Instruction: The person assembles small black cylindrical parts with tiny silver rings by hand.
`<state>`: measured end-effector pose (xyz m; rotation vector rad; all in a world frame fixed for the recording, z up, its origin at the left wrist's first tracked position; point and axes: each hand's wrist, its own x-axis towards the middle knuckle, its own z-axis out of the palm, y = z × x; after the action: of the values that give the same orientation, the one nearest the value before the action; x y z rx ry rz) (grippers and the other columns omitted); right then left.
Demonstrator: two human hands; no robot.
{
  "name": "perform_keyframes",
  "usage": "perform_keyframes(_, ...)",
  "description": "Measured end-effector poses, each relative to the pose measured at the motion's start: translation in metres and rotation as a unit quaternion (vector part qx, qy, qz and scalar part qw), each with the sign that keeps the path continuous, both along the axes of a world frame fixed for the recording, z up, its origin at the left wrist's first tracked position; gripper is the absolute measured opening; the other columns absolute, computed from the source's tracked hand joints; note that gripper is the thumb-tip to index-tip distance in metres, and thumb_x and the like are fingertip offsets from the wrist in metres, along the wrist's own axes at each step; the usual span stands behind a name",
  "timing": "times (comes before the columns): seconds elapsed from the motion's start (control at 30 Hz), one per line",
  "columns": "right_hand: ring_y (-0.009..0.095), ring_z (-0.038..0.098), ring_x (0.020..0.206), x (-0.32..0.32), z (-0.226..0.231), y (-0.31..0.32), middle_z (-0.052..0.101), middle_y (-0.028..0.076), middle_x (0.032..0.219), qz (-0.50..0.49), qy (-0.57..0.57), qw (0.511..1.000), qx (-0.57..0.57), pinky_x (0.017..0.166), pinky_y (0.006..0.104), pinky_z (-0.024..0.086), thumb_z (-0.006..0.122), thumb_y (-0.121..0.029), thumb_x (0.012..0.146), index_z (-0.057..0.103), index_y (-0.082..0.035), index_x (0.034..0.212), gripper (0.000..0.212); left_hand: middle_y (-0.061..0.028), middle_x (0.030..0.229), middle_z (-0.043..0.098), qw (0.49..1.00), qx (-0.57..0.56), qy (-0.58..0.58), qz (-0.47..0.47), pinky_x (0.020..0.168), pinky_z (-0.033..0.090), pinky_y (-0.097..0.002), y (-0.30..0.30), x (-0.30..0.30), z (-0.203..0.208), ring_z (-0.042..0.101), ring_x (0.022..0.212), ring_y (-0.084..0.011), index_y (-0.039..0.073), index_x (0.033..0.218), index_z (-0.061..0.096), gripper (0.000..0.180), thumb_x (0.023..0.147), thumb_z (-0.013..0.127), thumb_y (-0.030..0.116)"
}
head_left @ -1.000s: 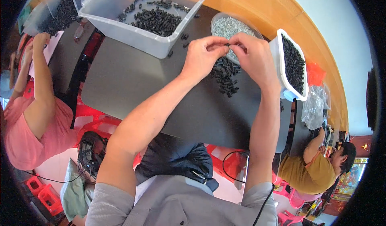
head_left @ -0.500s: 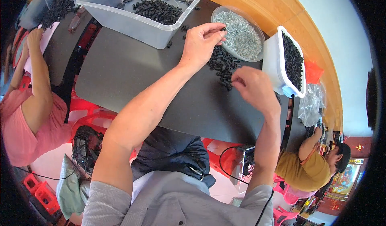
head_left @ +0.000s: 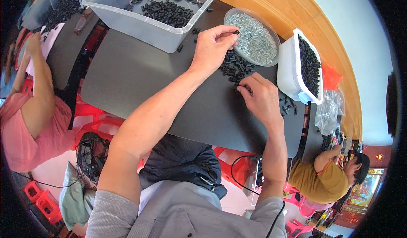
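A small black plastic piece [head_left: 236,32] is pinched between the thumb and fingertips of my left hand [head_left: 210,49], at the near-left rim of a round clear tub [head_left: 277,43]. That tub holds many small silvery pieces [head_left: 256,37]. Just below it on the table lies a loose pile of black plastic pieces [head_left: 235,66]. My right hand [head_left: 262,97] is at the near edge of this pile, its fingers curled and the thumb and forefinger closed together. Whatever lies between those fingertips is too small to make out.
A large translucent bin [head_left: 135,34] with black pieces stands at the back left of the dark table [head_left: 127,75]. On the right is a white box [head_left: 288,66] full of black pieces, with several more [head_left: 288,106] beside it. People sit at both sides.
My right hand has moved slightly left and down to the pile's edge, uncovering the loose pieces near the white box. My left hand stays nearly still, holding its black piece.
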<state>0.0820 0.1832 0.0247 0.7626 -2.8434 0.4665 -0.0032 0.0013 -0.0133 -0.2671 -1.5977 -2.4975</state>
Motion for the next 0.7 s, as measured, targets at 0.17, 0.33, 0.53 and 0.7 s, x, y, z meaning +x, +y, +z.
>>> perform_keyframes(0.17,0.030,0.065,0.072,0.006,-0.003,-0.013,0.062,0.008,0.083,-0.063,0.060,0.995,0.050,0.065,0.0425,0.052,0.080,-0.017,0.075,0.070,-0.007,0.088,0.019,-0.0065,0.093,0.072,1.000,-0.004,-0.001,0.002,0.072,0.056,-0.0251,0.001,0.000,0.000,0.067,0.080,-0.0108,-0.004,0.112,0.070,0.021,0.093,0.068,0.005)
perform_keyframes(0.33,0.029,0.064,0.074,0.010,-0.007,-0.019,0.063,0.008,0.084,-0.064,0.084,0.992,0.069,0.068,0.0404,0.050,0.080,-0.015,0.074,0.070,-0.006,0.088,0.020,-0.0059,0.094,0.072,1.000,0.002,0.005,-0.003,0.071,0.055,-0.0246,0.001,0.000,0.000,0.067,0.080,-0.0096,-0.003,0.112,0.071,0.021,0.093,0.068,0.006)
perform_keyframes(0.53,0.031,0.063,0.078,0.013,-0.006,-0.017,0.066,0.007,0.090,-0.089,0.061,0.992,0.067,0.074,0.0401,0.049,0.080,-0.012,0.075,0.071,-0.007,0.093,0.020,-0.0053,0.095,0.072,1.000,-0.003,0.004,-0.009,0.071,0.055,-0.0245,0.001,0.000,-0.001,0.067,0.081,-0.0094,-0.001,0.113,0.071,0.022,0.093,0.068,0.007)
perform_keyframes(0.7,0.028,0.064,0.077,0.012,-0.010,-0.016,0.064,0.009,0.086,-0.088,0.078,0.992,0.048,0.073,0.0400,0.047,0.079,-0.012,0.075,0.071,-0.005,0.091,0.019,-0.0051,0.094,0.072,1.000,0.001,-0.005,-0.010,0.071,0.054,-0.0244,0.002,0.002,-0.002,0.067,0.081,-0.0094,-0.001,0.113,0.071,0.022,0.093,0.068,0.007)
